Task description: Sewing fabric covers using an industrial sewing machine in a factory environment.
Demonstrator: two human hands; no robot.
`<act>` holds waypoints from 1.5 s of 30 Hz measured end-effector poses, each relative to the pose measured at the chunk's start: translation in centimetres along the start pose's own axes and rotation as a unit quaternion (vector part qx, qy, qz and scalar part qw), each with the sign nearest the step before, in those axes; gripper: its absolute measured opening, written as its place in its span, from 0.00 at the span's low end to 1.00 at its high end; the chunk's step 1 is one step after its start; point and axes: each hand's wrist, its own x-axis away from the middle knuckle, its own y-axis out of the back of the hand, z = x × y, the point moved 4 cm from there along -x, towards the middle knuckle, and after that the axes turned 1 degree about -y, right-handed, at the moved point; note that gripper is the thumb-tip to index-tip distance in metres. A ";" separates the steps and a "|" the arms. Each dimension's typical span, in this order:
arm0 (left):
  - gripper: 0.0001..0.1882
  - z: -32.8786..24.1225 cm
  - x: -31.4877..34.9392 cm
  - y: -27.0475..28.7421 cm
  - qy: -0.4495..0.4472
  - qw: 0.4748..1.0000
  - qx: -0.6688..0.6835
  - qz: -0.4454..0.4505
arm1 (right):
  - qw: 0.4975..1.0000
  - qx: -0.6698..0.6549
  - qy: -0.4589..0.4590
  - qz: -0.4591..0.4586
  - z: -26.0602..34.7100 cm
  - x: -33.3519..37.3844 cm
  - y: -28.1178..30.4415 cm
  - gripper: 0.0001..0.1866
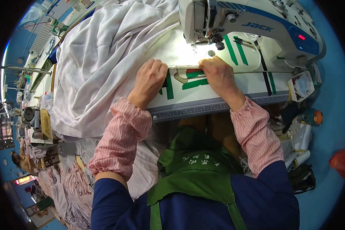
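A large white fabric (pixel 103 50) spreads over the left of the sewing table and hangs off its front edge. My left hand (pixel 151 78) is closed on the fabric's near edge. My right hand (pixel 220 76) pinches the same edge farther right, so a narrow strip runs straight between both hands. Just beyond them, the lit needle area of the sewing machine (pixel 253 27) stands above the cloth; I cannot tell whether the needle touches it. Below the strip, a curved metal piece (pixel 181 78) lies between green tape strips (pixel 195 84) on the table.
A ruler strip (pixel 195 110) lines the table's front edge. Dark thin tools (pixel 243 42) lie beside the machine arm. A small open box (pixel 301 86) sits at the right edge, above white thread cones (pixel 301 138). Heaped fabric (pixel 65 188) lies low on the left.
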 end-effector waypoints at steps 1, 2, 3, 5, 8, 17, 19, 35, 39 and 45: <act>0.03 0.0 0.1 -0.1 0.000 1.000 0.013 0.005 | 1.000 0.004 0.005 -0.008 0.0 0.0 0.1 0.03; 0.03 0.0 0.2 -0.2 -0.001 1.000 0.027 0.011 | 1.000 0.005 0.006 -0.007 0.0 0.0 0.1 0.03; 0.03 0.0 0.3 -0.2 -0.002 1.000 0.026 0.009 | 1.000 0.009 0.009 0.007 0.1 0.1 0.0 0.01; 0.03 0.2 0.3 -0.3 0.015 0.998 0.047 0.024 | 1.000 0.015 0.013 0.019 0.1 0.1 0.1 0.02; 0.07 0.2 0.2 0.2 0.015 0.997 0.064 0.036 | 0.999 0.031 0.026 0.031 0.3 0.3 0.6 0.03; 0.12 -1.5 0.7 2.3 0.068 0.994 0.049 0.073 | 0.997 0.048 0.046 0.033 -2.6 3.8 7.2 0.14; 0.11 -1.8 0.4 2.9 0.068 0.995 0.055 0.054 | 0.986 0.159 -0.022 0.040 -6.8 4.0 10.6 0.13; 0.07 -7.1 -5.1 0.2 0.182 0.948 0.259 -0.035 | 0.978 -0.188 0.014 0.090 -0.5 -0.1 2.6 0.06; 0.06 -5.1 -4.4 0.3 0.215 0.931 0.292 -0.042 | 0.963 -0.264 0.048 0.020 -0.3 -1.6 1.8 0.05; 0.17 -5.4 -4.8 -0.6 0.282 0.798 0.527 0.074 | 0.878 -0.458 -0.139 -0.009 0.6 -0.9 2.9 0.09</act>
